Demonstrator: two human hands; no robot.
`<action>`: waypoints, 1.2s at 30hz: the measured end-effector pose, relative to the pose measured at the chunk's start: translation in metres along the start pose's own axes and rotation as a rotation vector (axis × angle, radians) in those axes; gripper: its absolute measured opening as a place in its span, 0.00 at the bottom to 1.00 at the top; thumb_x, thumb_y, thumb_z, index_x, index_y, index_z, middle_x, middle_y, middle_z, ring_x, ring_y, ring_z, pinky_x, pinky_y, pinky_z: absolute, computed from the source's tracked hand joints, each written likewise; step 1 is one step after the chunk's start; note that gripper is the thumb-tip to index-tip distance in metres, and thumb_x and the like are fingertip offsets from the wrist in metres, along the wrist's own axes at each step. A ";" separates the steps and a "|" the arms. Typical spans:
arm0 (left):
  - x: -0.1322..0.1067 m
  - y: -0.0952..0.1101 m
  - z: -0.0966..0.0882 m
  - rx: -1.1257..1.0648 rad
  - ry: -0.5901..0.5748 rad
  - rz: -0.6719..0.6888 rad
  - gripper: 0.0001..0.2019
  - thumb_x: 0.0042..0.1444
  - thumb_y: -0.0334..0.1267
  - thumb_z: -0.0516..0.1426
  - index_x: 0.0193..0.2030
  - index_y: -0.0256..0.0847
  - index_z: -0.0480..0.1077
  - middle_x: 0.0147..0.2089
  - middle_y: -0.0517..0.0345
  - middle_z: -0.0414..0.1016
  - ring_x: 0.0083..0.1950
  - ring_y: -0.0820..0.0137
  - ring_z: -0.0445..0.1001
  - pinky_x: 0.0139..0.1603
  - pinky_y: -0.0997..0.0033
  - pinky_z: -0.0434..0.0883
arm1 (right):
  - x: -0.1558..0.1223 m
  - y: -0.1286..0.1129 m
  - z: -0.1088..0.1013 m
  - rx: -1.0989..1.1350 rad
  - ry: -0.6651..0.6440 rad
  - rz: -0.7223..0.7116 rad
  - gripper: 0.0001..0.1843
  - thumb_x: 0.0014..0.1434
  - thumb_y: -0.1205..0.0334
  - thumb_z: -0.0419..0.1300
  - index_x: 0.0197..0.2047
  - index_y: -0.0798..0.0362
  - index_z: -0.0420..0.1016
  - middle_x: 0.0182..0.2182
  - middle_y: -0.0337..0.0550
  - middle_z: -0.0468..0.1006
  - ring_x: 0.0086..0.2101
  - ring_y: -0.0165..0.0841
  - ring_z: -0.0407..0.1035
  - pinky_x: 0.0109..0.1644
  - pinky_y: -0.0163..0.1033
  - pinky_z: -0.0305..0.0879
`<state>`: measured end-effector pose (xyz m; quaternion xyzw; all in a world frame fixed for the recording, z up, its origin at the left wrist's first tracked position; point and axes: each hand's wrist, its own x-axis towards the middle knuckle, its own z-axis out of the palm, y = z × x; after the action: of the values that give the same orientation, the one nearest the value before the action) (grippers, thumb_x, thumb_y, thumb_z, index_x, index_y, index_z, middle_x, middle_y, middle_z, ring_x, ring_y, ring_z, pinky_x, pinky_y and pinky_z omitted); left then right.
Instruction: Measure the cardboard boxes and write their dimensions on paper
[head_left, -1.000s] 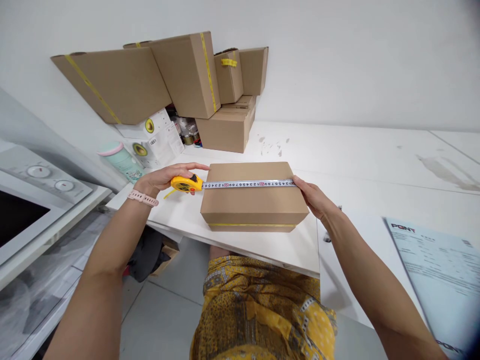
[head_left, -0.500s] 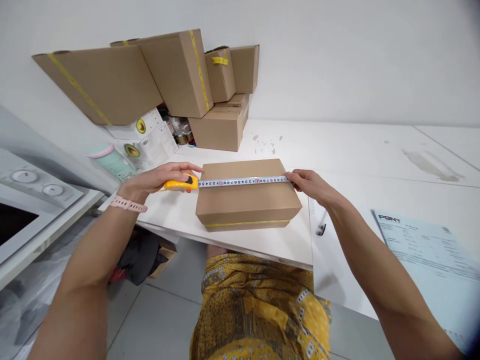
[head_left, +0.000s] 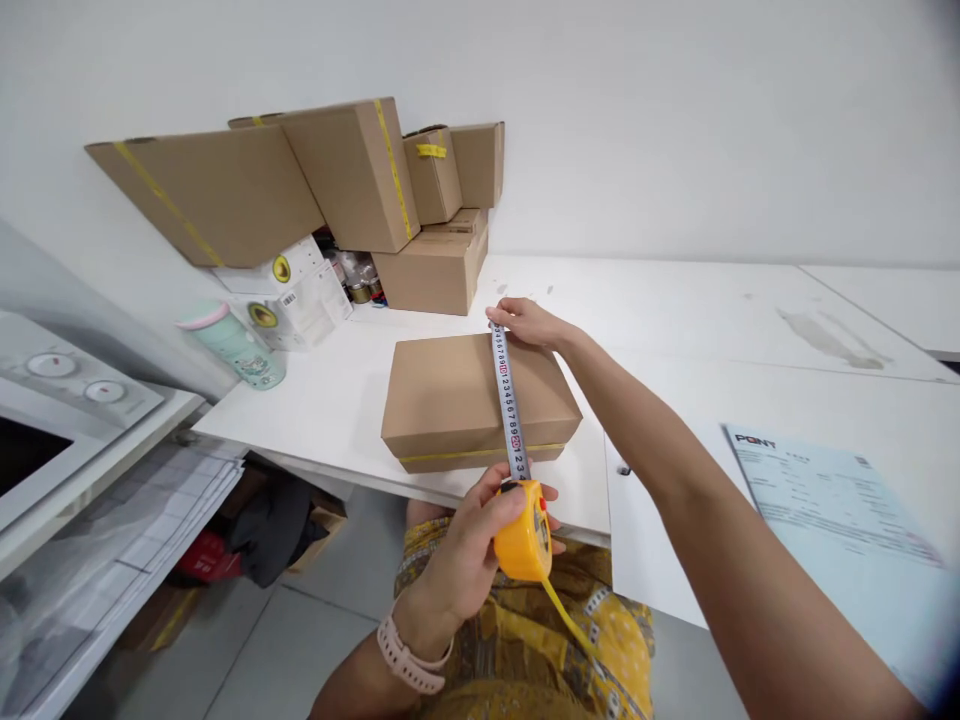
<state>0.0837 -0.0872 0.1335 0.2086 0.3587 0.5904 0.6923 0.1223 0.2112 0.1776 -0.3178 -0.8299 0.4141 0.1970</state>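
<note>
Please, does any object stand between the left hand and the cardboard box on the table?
Nothing visible blocks the way to the cardboard box. The left hand holds the yellow tape measure on the near side; only the silvery blade extends from there, over the box's top, to the right hand.

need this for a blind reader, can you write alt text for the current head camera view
A person's left hand grips a yellow tape measure just in front of a cardboard box, while the right hand holds the far end of its blade, stretched across the box top. More boxes are stacked behind on a white table.
</note>
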 end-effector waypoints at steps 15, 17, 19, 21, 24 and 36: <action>-0.008 -0.003 0.006 -0.072 0.114 -0.043 0.19 0.49 0.53 0.67 0.45 0.49 0.74 0.49 0.50 0.75 0.42 0.61 0.78 0.39 0.58 0.79 | 0.013 0.023 0.016 -0.101 0.002 -0.042 0.22 0.58 0.42 0.59 0.24 0.50 0.62 0.23 0.36 0.62 0.28 0.30 0.56 0.35 0.38 0.52; -0.008 -0.002 0.008 -0.061 0.121 -0.043 0.20 0.49 0.53 0.68 0.45 0.48 0.75 0.48 0.50 0.75 0.42 0.61 0.78 0.39 0.58 0.79 | 0.013 0.023 0.016 -0.108 0.007 -0.039 0.22 0.58 0.42 0.59 0.24 0.50 0.61 0.24 0.36 0.62 0.28 0.30 0.56 0.35 0.39 0.52; -0.008 -0.002 0.009 -0.055 0.129 -0.043 0.21 0.48 0.54 0.68 0.45 0.47 0.75 0.48 0.50 0.75 0.41 0.61 0.78 0.39 0.57 0.79 | 0.012 0.022 0.016 -0.115 0.009 -0.035 0.23 0.58 0.43 0.59 0.24 0.50 0.61 0.24 0.36 0.63 0.28 0.31 0.56 0.35 0.39 0.52; -0.007 -0.002 0.009 -0.052 0.132 -0.037 0.21 0.47 0.54 0.68 0.45 0.47 0.75 0.48 0.49 0.75 0.41 0.61 0.77 0.39 0.57 0.79 | 0.011 0.019 0.015 -0.123 0.011 -0.027 0.23 0.58 0.43 0.60 0.24 0.50 0.61 0.23 0.37 0.63 0.28 0.31 0.56 0.36 0.39 0.53; -0.006 -0.002 0.009 -0.049 0.130 -0.039 0.20 0.48 0.53 0.68 0.45 0.48 0.76 0.48 0.49 0.75 0.41 0.60 0.77 0.39 0.56 0.79 | 0.008 0.015 0.015 -0.125 0.011 -0.017 0.24 0.58 0.42 0.61 0.24 0.50 0.62 0.22 0.37 0.64 0.29 0.32 0.57 0.36 0.39 0.53; -0.045 0.029 -0.031 0.123 0.337 0.293 0.23 0.46 0.50 0.69 0.47 0.42 0.77 0.55 0.45 0.77 0.43 0.57 0.79 0.38 0.61 0.80 | -0.046 0.016 -0.005 0.102 0.276 -0.143 0.26 0.64 0.37 0.54 0.45 0.50 0.79 0.51 0.48 0.78 0.52 0.42 0.69 0.60 0.49 0.61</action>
<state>0.0390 -0.1282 0.1450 0.1989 0.4703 0.6882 0.5153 0.1647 0.1897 0.1644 -0.3015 -0.7934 0.3928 0.3539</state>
